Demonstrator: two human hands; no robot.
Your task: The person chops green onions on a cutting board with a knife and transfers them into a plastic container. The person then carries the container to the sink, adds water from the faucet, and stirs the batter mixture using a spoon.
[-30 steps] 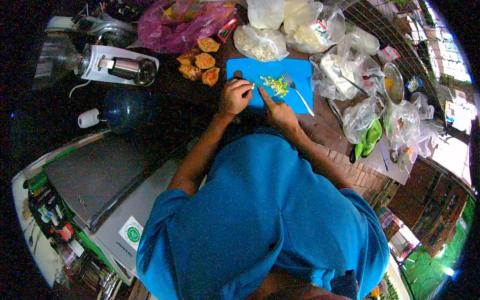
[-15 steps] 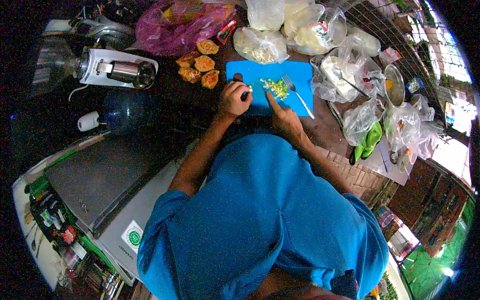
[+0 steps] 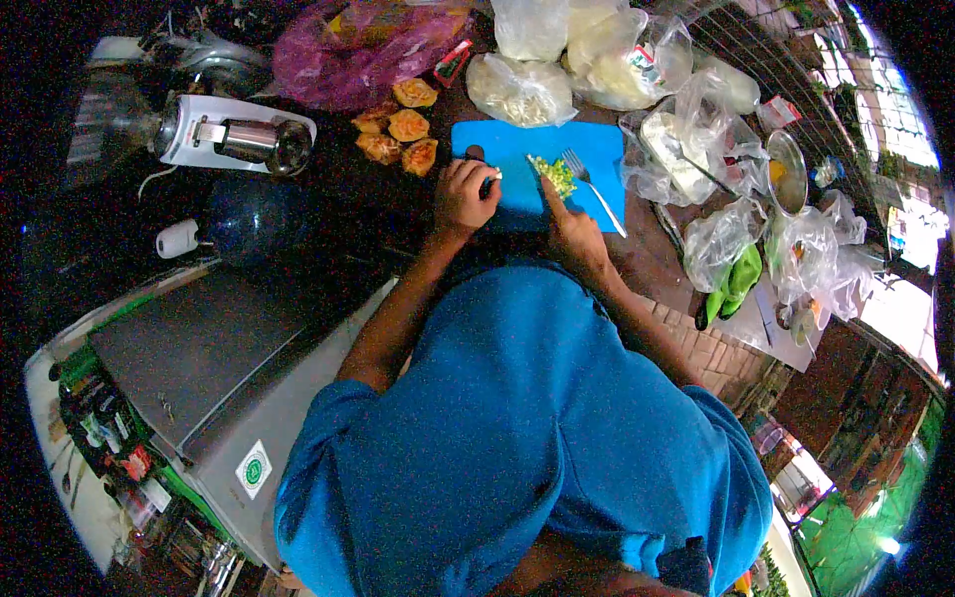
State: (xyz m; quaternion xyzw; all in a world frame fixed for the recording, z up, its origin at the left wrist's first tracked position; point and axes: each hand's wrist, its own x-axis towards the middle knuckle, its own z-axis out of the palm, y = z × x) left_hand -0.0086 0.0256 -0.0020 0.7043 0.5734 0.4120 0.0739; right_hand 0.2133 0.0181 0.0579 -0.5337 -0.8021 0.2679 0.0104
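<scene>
The dark brown counter [image 3: 652, 257] supports all items described below. At its far left side lies a large, crumpled magenta plastic bag [image 3: 368, 55]; clear plastic bags [image 3: 519, 90] occupy the far middle and right. The rectangular blue cutting board [image 3: 512, 139] is positioned centrally, in front of the clear bags. Both hands operate over the board. Right hand [image 3: 577, 237]: closed, index finger extended along a narrow knife [image 3: 534, 164] — handle hidden in the palm, blade at the chopped food. Left hand [image 3: 465, 202]: fingers curled nearly closed, fingertips pinching a small white piece [image 3: 496, 174]. A silver metal fork [image 3: 600, 197] lies diagonally on the board, tines beside the chopped green-and-pale pieces [image 3: 559, 177]. Five small orange-topped food cups [image 3: 409, 125] sit left of the board.
</scene>
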